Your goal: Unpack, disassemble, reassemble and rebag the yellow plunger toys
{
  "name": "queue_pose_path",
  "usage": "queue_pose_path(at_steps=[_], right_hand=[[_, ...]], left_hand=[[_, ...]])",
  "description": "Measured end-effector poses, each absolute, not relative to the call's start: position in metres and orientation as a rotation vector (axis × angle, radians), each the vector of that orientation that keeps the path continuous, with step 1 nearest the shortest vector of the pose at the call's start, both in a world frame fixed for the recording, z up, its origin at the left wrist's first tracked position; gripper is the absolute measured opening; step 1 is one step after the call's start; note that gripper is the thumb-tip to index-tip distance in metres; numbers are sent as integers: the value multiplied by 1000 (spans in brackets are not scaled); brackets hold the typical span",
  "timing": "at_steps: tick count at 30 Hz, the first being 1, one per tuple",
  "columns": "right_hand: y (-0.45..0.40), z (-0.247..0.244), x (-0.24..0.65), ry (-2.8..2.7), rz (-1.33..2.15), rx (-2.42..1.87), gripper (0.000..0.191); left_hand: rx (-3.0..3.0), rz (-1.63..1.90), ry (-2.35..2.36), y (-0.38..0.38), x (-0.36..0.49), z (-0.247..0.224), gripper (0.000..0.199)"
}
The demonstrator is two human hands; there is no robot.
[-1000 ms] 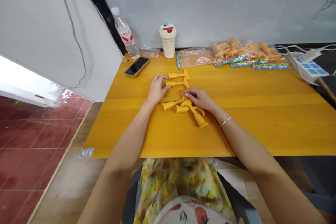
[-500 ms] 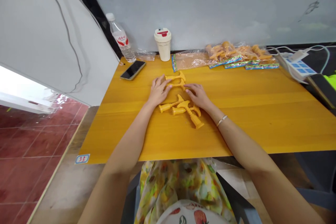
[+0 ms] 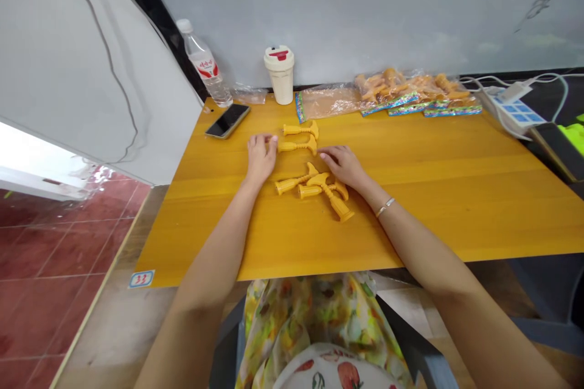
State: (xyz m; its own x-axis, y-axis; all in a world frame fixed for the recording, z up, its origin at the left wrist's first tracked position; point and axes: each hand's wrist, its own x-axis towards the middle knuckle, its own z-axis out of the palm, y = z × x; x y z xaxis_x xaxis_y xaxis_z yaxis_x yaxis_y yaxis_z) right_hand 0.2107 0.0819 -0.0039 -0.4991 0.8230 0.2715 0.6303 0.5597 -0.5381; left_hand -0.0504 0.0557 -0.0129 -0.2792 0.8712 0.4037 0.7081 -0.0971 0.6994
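Note:
Two yellow toy hammers lie one above the other with heads to the right: an upper toy hammer and a lower toy hammer. At the handle end of the lower one rests my left hand, its thumb against or right beside the handle and its fingers apart. My right hand lies on the table with fingers stretched, fingertips at that hammer's head. Nearer me is a loose pile of several more, among them a left toy hammer and a front toy hammer. My right hand partly overhangs the pile's edge.
Along the back of the wooden table stand a water bottle and a lidded cup. A phone lies at left. Bagged toy hammers and an opened plastic bag lie at the back. A power strip with cables sits right.
My left hand has drawn back to the left, off the handles of the two upper toy hammers. They now lie more evenly side by side. My right hand stays nearly in place.

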Motion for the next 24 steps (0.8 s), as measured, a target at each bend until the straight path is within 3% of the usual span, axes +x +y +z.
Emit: queue_pose_path(at_steps=[8,16,21,24], right_hand=[[81,2,211,-2243,513,-1250,34],[82,2,212,-2206,524,-1264,33],[83,2,212,-2208,568,-1265,33],[83,3,213,-2212,591,-1272,31]], left_hand=[[1510,1375,1578,54,-37,-14,29],[1556,1436,1625,51,-42,-7,28],[1709,1302,1620,38,-31,16,24],[1844,1017,1492,26,-25,34,26]])
